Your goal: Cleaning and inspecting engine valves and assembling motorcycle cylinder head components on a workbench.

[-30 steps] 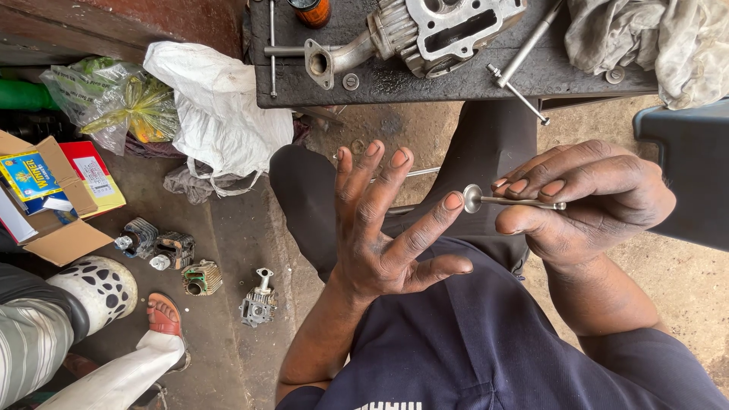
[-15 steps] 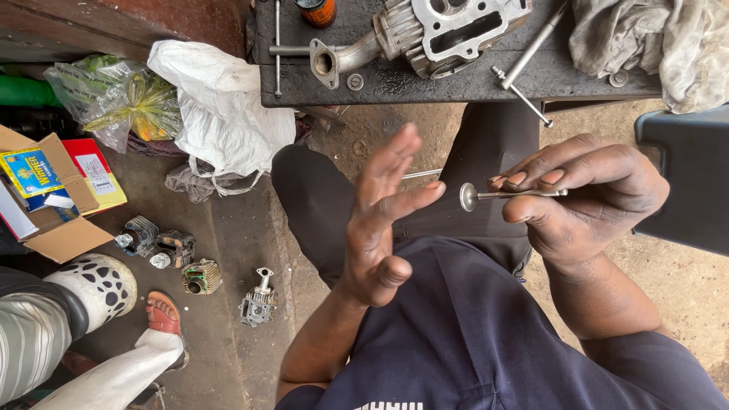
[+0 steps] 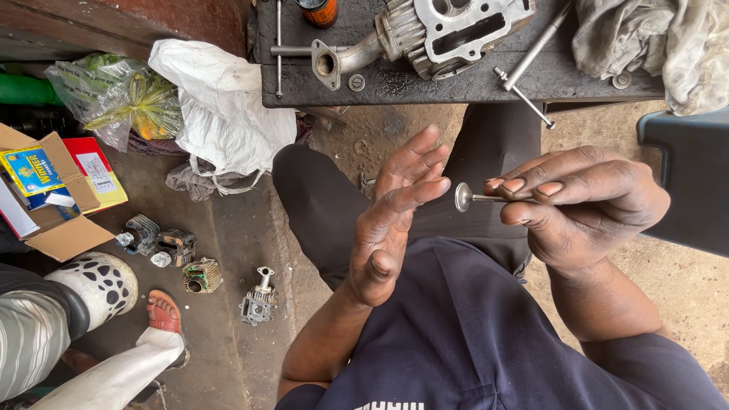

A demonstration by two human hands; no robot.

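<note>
Engine valve [image 3: 465, 197] pinched by stem in right hand [image 3: 581, 201]; left hand [image 3: 391, 220] open flat, fingers together, beside valve head.

Left hand [image 3: 391, 220] flat, right hand [image 3: 577, 201] fingers pinched

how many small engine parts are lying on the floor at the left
4, in a loose row on the concrete: a finned cylinder, a second finned cylinder, a greenish finned part, and a carburettor-like piece nearest the person's leg. Others may be hidden under the bags.
</note>
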